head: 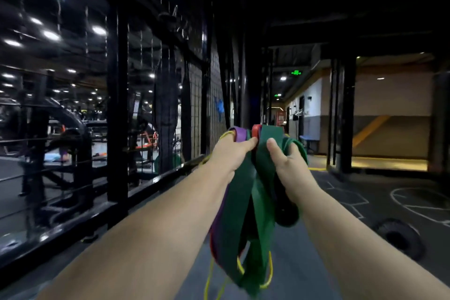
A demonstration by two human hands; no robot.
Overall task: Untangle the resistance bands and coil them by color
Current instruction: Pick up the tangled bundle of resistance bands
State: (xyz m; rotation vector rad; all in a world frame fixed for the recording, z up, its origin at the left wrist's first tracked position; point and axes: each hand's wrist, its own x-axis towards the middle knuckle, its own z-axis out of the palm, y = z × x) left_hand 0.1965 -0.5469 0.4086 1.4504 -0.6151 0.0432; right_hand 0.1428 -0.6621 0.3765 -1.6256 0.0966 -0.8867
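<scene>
A tangled bunch of resistance bands hangs in front of me, held up at arm's length. Wide green bands (261, 170) make up most of it. A purple band (239, 135), a red band (256, 130) and thin yellow bands (269, 273) are mixed in. My left hand (231, 153) grips the left side of the bunch, thumb pressed near the red band. My right hand (288, 162) grips the right side, thumb on a green band. The loops dangle below both hands.
A black metal rack with a wire grid panel (207, 105) runs along my left. A dark tyre (399, 236) lies on the grey floor at right, near white floor markings (414, 202). A lit corridor opens ahead on the right.
</scene>
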